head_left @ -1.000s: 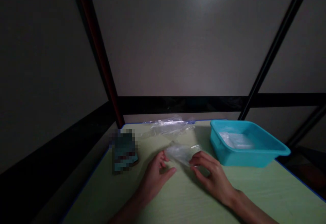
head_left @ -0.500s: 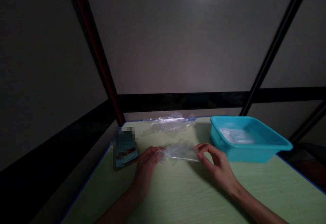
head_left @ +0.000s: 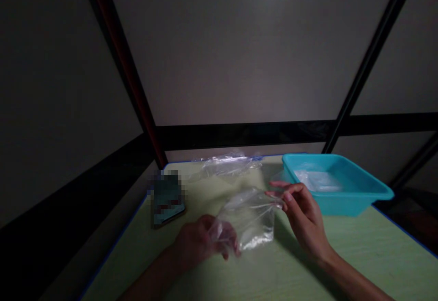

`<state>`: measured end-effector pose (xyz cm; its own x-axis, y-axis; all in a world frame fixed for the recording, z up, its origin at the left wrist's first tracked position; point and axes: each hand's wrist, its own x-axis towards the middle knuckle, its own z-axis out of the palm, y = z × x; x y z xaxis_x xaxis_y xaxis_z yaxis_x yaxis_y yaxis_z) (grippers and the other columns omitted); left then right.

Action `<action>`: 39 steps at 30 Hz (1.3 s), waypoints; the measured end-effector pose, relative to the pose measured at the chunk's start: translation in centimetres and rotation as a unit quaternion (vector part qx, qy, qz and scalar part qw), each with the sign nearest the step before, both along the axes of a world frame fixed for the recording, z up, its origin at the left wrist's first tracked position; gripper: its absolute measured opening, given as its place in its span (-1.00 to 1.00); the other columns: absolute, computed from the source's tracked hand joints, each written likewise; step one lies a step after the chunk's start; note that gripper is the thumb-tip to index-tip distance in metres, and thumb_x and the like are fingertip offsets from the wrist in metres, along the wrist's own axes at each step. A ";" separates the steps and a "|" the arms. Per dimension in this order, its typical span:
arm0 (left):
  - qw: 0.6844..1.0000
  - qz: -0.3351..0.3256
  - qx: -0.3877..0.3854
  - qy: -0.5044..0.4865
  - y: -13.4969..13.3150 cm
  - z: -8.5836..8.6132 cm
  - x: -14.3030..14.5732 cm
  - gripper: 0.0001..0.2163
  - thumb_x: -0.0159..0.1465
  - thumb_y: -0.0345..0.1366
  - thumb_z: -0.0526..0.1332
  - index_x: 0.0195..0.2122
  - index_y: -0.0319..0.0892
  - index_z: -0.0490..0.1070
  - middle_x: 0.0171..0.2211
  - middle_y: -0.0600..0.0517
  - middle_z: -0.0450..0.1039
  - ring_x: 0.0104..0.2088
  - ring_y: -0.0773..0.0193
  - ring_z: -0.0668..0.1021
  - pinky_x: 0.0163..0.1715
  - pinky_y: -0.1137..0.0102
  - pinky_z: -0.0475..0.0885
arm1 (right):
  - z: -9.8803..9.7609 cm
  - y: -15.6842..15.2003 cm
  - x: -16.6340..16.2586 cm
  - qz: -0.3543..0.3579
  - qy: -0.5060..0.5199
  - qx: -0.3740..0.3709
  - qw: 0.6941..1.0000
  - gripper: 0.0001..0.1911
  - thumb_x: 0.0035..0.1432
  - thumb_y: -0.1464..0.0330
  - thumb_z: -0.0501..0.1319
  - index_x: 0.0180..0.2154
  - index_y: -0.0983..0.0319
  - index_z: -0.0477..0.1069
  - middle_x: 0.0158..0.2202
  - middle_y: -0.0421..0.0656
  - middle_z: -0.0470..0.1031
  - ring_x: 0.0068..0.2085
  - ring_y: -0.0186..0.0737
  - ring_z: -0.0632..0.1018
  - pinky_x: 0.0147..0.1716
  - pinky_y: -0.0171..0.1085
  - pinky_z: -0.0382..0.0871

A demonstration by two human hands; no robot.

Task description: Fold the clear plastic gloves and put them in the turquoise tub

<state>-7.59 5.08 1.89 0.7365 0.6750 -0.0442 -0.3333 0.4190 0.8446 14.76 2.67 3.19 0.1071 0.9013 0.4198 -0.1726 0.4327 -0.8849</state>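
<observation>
A small clear plastic bag hangs spread out just above the pale green table. My left hand is closed on its lower left corner, fingers curled round the film. My right hand pinches the bag's upper right edge between thumb and fingertips, with the other fingers raised. The bag looks empty.
A turquoise plastic tub with clear plastic inside stands at the back right. A heap of clear bags lies at the table's far edge. A blurred dark flat object lies at the left. Black frame bars rise behind the table.
The crumpled bag has been pulled open and lifted. My left hand has dropped towards me with the lower corner, and my right hand has risen with the upper edge.
</observation>
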 end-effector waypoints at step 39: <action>0.885 0.189 0.241 0.350 -1.7 -0.7 2.1 -0.62 0.08 -0.34 0.11 -0.05 -0.13 0.12 -0.44 0.11 0.33 -0.75 0.51 0.29 -0.84 0.61 0.16 | 0.9 -0.8 -0.8 0.129 -0.168 -0.124 0.969 -0.82 0.12 0.29 0.02 -0.48 0.22 0.15 -0.58 -0.26 0.36 -0.53 -0.34 0.42 -0.52 -0.37 0.27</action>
